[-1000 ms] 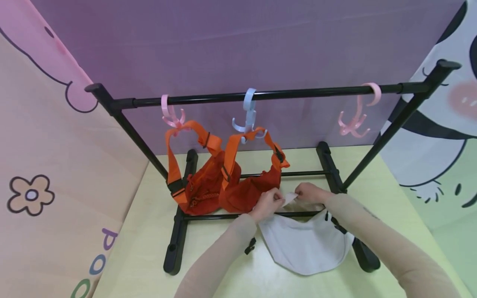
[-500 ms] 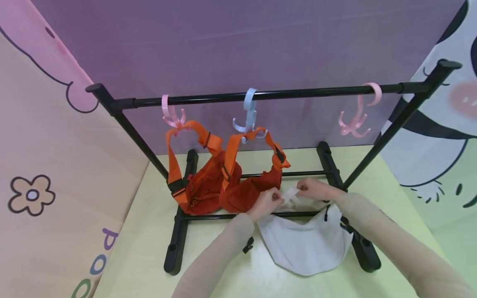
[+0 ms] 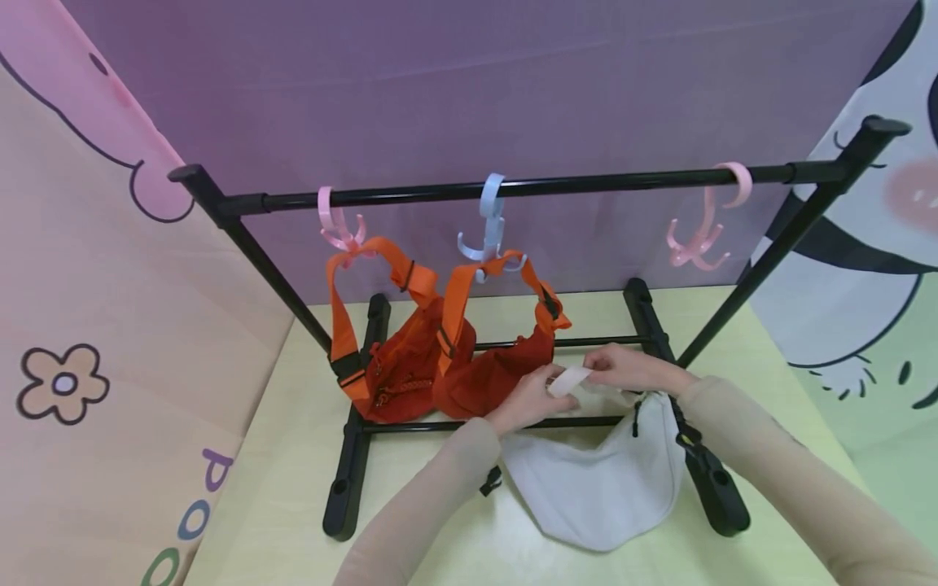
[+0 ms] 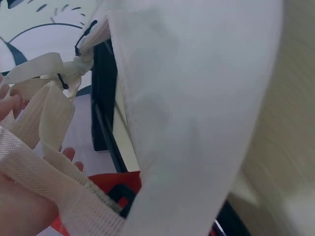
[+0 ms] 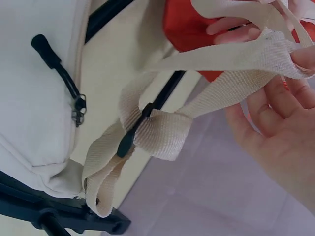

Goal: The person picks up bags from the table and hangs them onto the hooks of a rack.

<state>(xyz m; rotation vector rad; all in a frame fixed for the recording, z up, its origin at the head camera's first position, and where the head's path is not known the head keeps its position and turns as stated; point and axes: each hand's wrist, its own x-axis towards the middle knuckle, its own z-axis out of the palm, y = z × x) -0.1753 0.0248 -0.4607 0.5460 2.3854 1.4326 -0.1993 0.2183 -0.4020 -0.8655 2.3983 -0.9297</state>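
Note:
A white waist bag [image 3: 593,488] lies over the rack's front lower bar, with a black zip pull [image 5: 64,73] on its edge. Its cream webbing strap [image 3: 569,379] runs between both hands. My left hand [image 3: 531,403] holds one part of the strap, which crosses the hand in the left wrist view. To its right, my right hand [image 3: 630,369] pinches the strap, thumb over the webbing in the right wrist view. Between bag and right hand the webbing is looped or knotted around a black slider [image 5: 135,130]. Some fingertips are hidden behind the strap.
A black rack [image 3: 615,185] stands on the pale table [image 3: 271,488]. Two orange-red bags [image 3: 403,370] hang by orange straps from a pink hook [image 3: 340,232] and a blue hook [image 3: 491,228]. Another pink hook [image 3: 699,232] hangs at the right. A black buckle [image 3: 492,482] lies left of the bag.
My right hand has moved slightly right and up with the strap, and more webbing shows between the hands. The white bag has shifted and tilted, its right side raised.

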